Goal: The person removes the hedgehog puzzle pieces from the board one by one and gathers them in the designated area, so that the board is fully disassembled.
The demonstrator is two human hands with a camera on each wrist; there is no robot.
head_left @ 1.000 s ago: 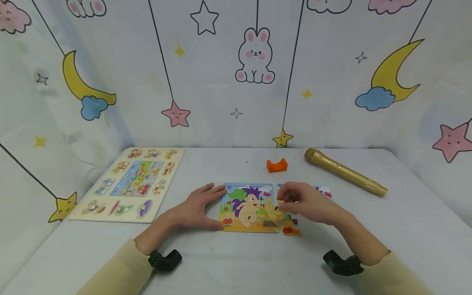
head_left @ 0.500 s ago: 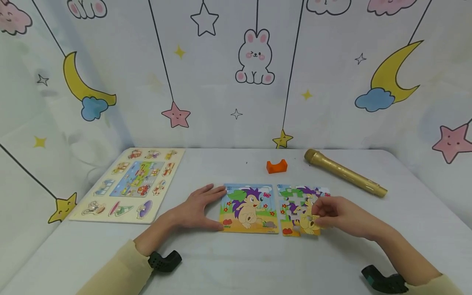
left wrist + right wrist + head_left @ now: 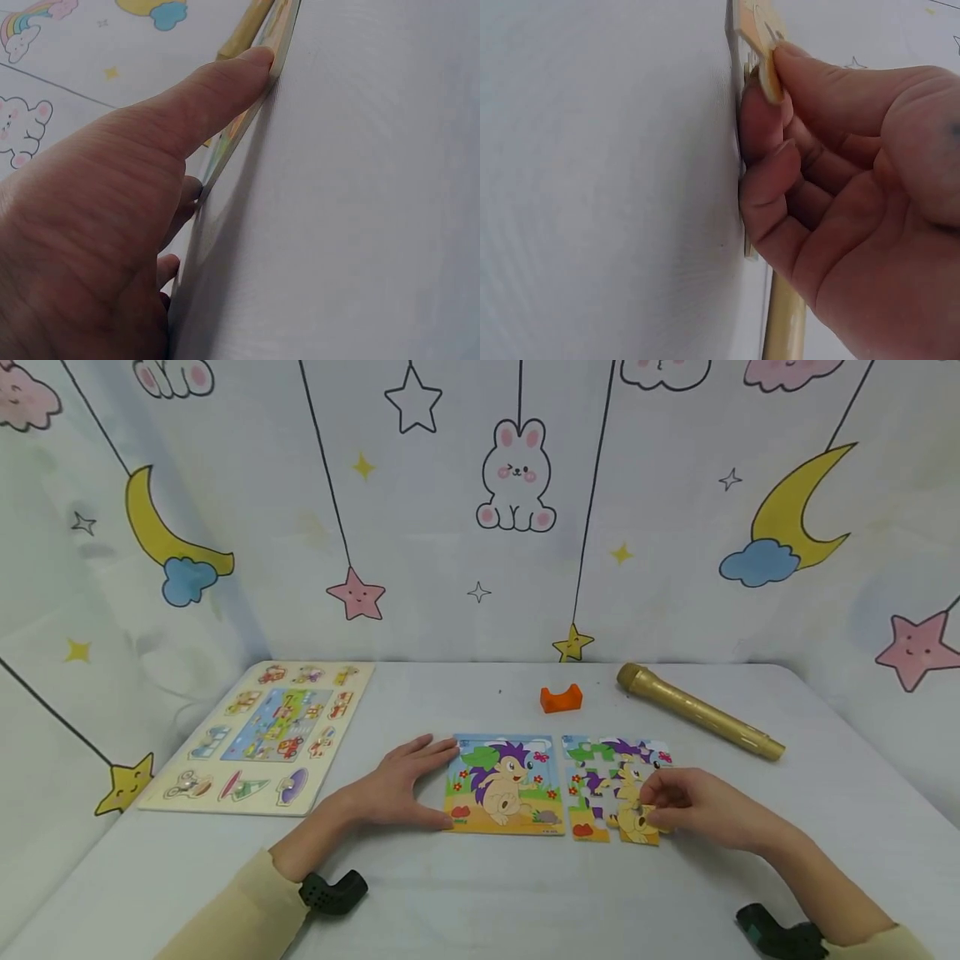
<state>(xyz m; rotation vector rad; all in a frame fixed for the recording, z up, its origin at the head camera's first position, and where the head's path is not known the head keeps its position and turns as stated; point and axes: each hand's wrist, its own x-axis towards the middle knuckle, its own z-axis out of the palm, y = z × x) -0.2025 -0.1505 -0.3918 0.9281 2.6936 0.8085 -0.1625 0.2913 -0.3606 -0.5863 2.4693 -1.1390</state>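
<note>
My left hand (image 3: 393,789) is spread at the left edge of a hedgehog picture board (image 3: 504,785), its thumb on the near corner and its fingers at the far corner. In the left wrist view the thumb (image 3: 225,86) rests on the board's edge. Right of the board lies a partly assembled jigsaw puzzle (image 3: 583,768) with the same hedgehog picture and gaps between pieces. My right hand (image 3: 705,806) pinches a yellow-tan puzzle piece (image 3: 637,827) between thumb and index finger, at the puzzle's near edge. In the right wrist view the piece (image 3: 761,34) looks slightly tilted.
A large wooden peg puzzle board (image 3: 225,752) lies at the left. Behind the picture board sits an orange notched block (image 3: 561,699). A gold microphone (image 3: 701,710) lies at the back right. A patterned cloth (image 3: 435,510) hangs behind the white table (image 3: 480,902).
My right hand has moved rightward from the picture board's right edge to the puzzle's near side, carrying the pinched piece, and then shifted it slightly right. The left hand has stayed in place.
</note>
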